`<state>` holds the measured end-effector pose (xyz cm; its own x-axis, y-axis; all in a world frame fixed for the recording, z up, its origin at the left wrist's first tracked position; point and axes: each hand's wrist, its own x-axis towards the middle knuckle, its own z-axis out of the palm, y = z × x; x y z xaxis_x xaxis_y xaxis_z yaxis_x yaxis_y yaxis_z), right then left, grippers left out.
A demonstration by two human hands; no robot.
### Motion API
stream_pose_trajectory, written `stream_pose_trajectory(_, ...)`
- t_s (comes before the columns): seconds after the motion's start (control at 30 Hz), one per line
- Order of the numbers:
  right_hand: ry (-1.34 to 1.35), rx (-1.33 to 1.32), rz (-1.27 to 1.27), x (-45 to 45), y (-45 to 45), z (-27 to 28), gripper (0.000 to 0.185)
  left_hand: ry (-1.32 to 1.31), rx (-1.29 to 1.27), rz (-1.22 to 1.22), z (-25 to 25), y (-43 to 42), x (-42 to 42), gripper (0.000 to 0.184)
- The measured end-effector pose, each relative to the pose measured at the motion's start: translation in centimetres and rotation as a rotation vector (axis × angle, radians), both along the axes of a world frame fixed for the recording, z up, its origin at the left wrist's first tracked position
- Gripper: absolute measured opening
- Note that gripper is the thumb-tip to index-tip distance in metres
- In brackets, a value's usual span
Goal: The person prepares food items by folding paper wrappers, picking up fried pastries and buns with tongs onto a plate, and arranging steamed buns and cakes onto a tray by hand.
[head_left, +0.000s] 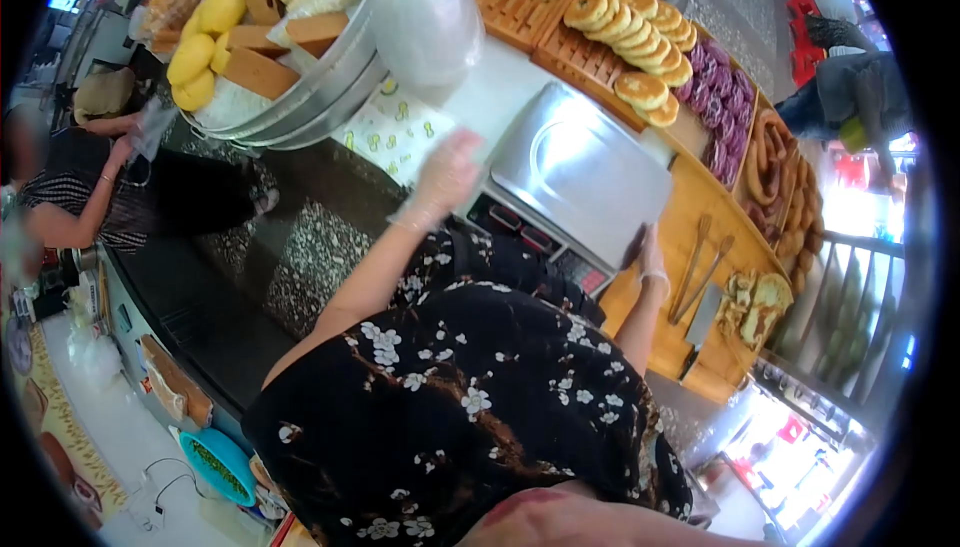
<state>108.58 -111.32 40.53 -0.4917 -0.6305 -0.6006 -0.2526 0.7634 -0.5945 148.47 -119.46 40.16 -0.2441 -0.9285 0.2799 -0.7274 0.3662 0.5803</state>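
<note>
A thin clear glove covers my left hand [450,172], which is raised above the counter just left of the scale. Its fingers are blurred, and I cannot see anything held in them. My right hand [651,255], also in a clear glove, is at the right edge of the scale [585,172], its fingers stretched along the side. A dark patch beside those fingers may be a reflection in the metal. The scale has a shiny steel pan and a keypad on the side near me. A patterned sheet [392,135] lies left of it.
A roll of plastic bags [425,22] stands beside a big steel steamer [320,97] of buns and cakes. Round flatbreads [630,37] and purple rolls [718,107] fill wooden trays. Tongs [700,267], a cleaver [703,322] and torn flatbread [750,307] lie right. Another person [80,197] stands left.
</note>
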Motion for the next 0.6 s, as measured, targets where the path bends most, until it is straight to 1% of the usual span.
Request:
stream_pose_trajectory(0.03, -0.009, 0.009, -0.006, 0.0, 0.0, -0.1, 0.093, -0.075, 0.033, 0.151, -0.1, -0.1, 1.5, 0.039)
stream_pose_trajectory(0.07, 0.005, 0.054, -0.004, -0.8, 0.0, -0.8, 0.092, -0.109, 0.071, 0.324, -2.6, -0.2, 3.3, 0.049)
stream_pose_trajectory(0.1, 0.019, 0.099, -0.001, -1.6, 0.1, -1.4, 0.090, -0.060, 0.024, 0.494, -5.3, 0.0, 5.1, 0.062)
stream_pose_trajectory(0.13, 0.044, 0.174, 0.012, -2.1, 0.1, -1.9, 0.087, 0.018, 0.101, 0.708, -6.9, -0.2, 6.6, 0.074)
stream_pose_trajectory(0.17, 0.045, 0.187, 0.008, -1.6, 0.1, -2.2, 0.087, 0.067, 0.182, 0.974, -8.0, -0.5, 7.3, 0.083)
stream_pose_trajectory(0.2, 0.266, 0.037, 0.050, -0.6, 0.0, -2.1, 0.076, 0.065, 0.192, 0.974, -8.3, -0.8, 7.7, 0.083)
stream_pose_trajectory(0.27, 0.707, -0.283, 0.154, 2.6, -2.0, -1.2, 0.054, 0.699, 0.642, 1.468, -8.7, -1.9, 8.5, 0.092)
stream_pose_trajectory(0.33, 0.725, -0.513, 0.286, 10.8, -5.1, 2.9, 0.038, 0.940, 0.716, 1.414, -13.8, -1.5, 9.8, 0.092)
stream_pose_trajectory(0.37, 0.510, -0.564, 0.431, 14.6, -6.5, 4.2, 0.037, 1.133, 0.649, 1.296, -14.7, -1.3, 9.4, 0.087)
stream_pose_trajectory(0.4, 0.566, -0.714, 0.644, 18.1, -8.0, 4.1, 0.037, 1.323, 0.574, 1.168, -15.1, -1.3, 9.0, 0.082)
stream_pose_trajectory(0.43, 0.331, -0.701, 0.911, 21.1, -9.7, 5.3, 0.041, 1.308, 0.609, 1.119, -14.7, -1.2, 8.9, 0.070)
stream_pose_trajectory(0.47, 0.287, -0.753, 1.032, 22.9, -11.0, 3.0, 0.043, 1.310, 0.607, 1.133, -14.6, -1.1, 8.2, 0.070)
stream_pose_trajectory(0.5, 0.231, -0.657, 1.125, 25.6, -12.7, 3.0, 0.046, 1.285, 0.590, 1.159, -15.0, -1.2, 8.0, 0.063)
stream_pose_trajectory(0.53, 0.179, -0.603, 1.154, 27.6, -14.4, 1.7, 0.050, 1.256, 0.572, 1.192, -15.4, -1.2, 8.0, 0.057)
stream_pose_trajectory(0.57, 0.123, -0.548, 1.182, 29.3, -16.1, 0.3, 0.054, 1.237, 0.531, 1.173, -16.5, -1.1, 8.0, 0.052)
stream_pose_trajectory(0.6, 0.111, -0.539, 1.201, 30.6, -17.7, -0.9, 0.054, 1.255, 0.541, 1.204, -14.6, -1.1, 7.3, 0.048)
